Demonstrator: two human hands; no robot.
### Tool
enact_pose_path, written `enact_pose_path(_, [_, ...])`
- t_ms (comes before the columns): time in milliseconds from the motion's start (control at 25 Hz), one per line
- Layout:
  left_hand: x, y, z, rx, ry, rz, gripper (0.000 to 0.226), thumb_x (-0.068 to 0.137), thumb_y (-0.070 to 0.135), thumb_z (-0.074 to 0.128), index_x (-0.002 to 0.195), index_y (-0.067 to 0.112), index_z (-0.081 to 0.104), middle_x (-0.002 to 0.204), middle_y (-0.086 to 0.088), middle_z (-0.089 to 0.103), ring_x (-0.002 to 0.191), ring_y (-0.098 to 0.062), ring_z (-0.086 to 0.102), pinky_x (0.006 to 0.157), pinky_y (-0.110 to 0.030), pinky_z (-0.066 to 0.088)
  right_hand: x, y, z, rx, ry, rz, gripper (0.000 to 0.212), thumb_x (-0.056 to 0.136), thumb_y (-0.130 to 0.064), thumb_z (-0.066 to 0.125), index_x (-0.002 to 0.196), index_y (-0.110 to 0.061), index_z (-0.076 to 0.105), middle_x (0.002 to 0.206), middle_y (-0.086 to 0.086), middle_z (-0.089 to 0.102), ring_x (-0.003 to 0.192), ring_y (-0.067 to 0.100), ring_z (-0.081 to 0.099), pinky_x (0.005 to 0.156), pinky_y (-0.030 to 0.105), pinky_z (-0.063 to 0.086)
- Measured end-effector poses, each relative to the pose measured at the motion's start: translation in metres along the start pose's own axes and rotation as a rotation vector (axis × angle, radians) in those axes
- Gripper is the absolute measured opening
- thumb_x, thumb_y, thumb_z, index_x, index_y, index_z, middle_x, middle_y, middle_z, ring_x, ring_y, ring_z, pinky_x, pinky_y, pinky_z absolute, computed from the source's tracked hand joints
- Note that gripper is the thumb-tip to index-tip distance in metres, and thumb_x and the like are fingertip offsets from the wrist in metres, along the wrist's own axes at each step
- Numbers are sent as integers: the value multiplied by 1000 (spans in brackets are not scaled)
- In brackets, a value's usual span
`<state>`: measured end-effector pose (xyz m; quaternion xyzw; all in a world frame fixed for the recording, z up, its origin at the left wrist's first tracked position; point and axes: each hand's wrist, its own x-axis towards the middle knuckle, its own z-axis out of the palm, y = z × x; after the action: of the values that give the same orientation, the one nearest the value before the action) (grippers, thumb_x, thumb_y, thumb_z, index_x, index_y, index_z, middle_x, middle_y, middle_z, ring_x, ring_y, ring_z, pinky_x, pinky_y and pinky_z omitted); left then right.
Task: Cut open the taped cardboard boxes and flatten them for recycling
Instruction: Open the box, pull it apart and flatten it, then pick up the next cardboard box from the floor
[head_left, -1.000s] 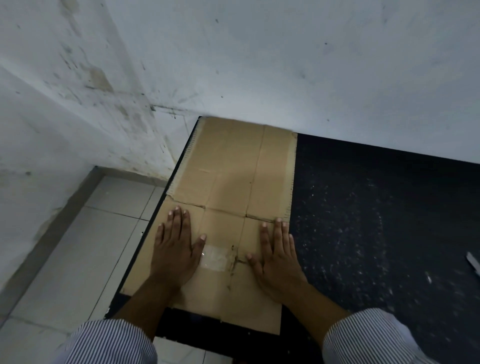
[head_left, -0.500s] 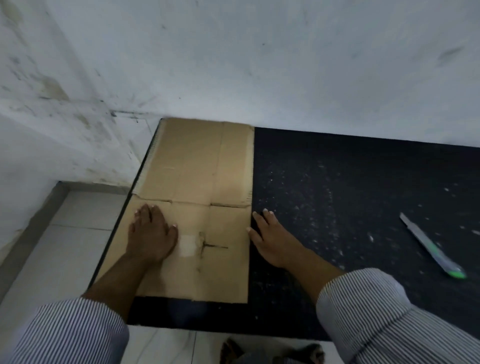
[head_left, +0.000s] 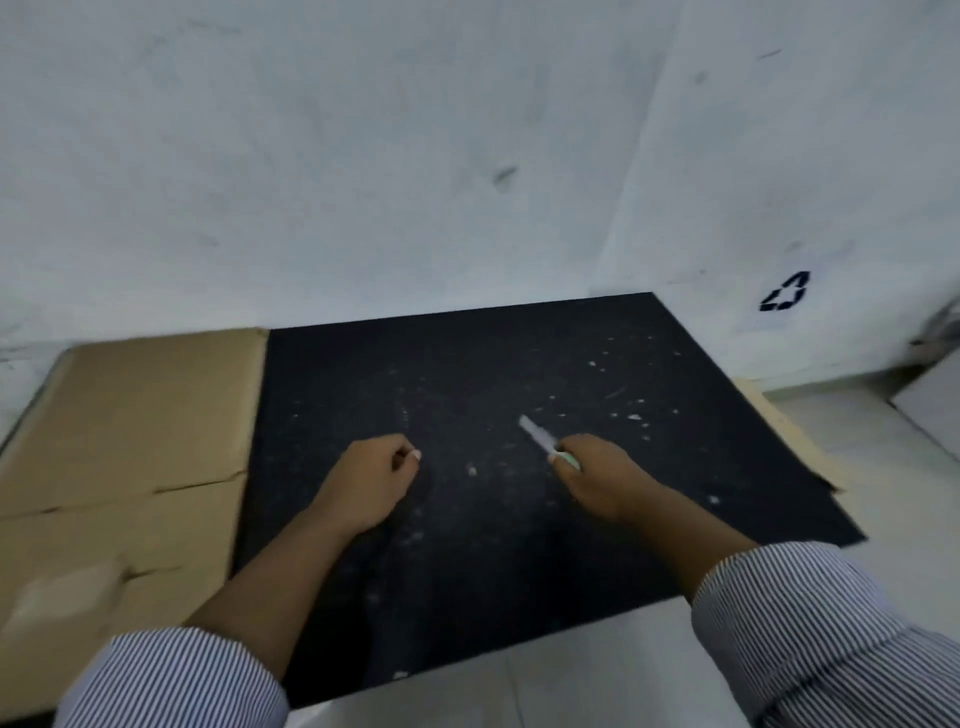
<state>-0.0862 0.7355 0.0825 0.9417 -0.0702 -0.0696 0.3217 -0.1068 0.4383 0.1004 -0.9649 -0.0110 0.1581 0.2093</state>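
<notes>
Both hands off cardboard (head_left: 130, 426) since earlier frame. Right hand (head_left: 597, 478) now grips knife (head_left: 537, 434) at handle. Left hand (head_left: 371, 480) curled, empty, over mat (head_left: 467, 364). Cardboard lies flat at left: judged light, stiff; lift by edge.

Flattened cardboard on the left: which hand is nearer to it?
Left. The left hand is over the black mat just right of the flattened cardboard; the right hand grips the utility knife farther right.

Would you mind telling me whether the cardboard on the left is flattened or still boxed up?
Flattened: the cardboard lies spread flat on the black mat, with no walls standing.
</notes>
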Motion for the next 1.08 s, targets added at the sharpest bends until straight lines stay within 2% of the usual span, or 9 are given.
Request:
enact_pose_path(200, [7,189,115,-132,-58,90,20,101,31,55,87,23,67,75,7,65,65,-6,58,60,-25,46,-65,163,-80,32,193,15,36,104,-39,45,128,-17,61,118,4,60,109,20,58,93,31,44])
enact_pose_path(280, [5,241,156,-160,-120,130,20,100,32,56,84,27,66,75,8,66,68,-5,61,65,-26,50,-88,217,-101,49,220,53,33,104,-38,45,124,-17,63,115,4,61,107,20,58,92,31,43])
enact_pose_path(360, [4,277,187,-170,-151,145,20,99,34,58,82,28,67,75,10,68,72,-6,63,72,-33,55,-101,260,-115,56,220,82,32,104,-37,45,118,-17,64,112,5,62,104,20,59,91,33,46])
enact_pose_path(480, [17,323,224,-199,-164,153,21,100,34,58,81,29,67,76,11,70,73,-5,65,74,-32,56,-106,315,-135,89,234,91,30,104,-37,44,116,-18,64,112,4,62,103,19,58,93,36,48])
enact_pose_path(640, [54,374,270,-246,-215,187,20,100,36,57,84,33,69,79,15,69,72,-3,66,64,-24,52,-96,381,-148,120,244,110,33,105,-36,44,132,-21,57,125,-1,57,112,15,54,98,33,46])
enact_pose_path(760, [90,411,309,-327,-230,208,16,100,32,58,89,33,71,82,16,71,78,-2,67,71,-23,53,-76,434,-161,100,228,124,37,105,-37,43,136,-21,54,124,3,57,108,15,52,93,32,47])
enact_pose_path(840, [122,437,338,-344,-272,210,14,100,32,59,95,31,71,87,14,72,84,-1,67,75,-20,52,-57,474,-174,77,211,157,38,105,-39,41,137,-20,53,123,6,56,111,20,52,95,35,47])
enact_pose_path(1000, [179,482,394,-314,-376,122,16,101,36,56,111,29,66,104,15,66,94,3,62,71,-7,43,-20,546,-190,72,135,200,44,105,-40,41,145,-23,44,134,7,51,122,22,48,99,33,45])
enact_pose_path(1080, [205,498,428,-253,-453,22,31,101,41,53,127,25,58,117,12,61,105,-5,59,75,-12,42,2,587,-192,51,60,184,47,105,-39,42,149,-24,39,137,8,49,123,22,47,99,32,44])
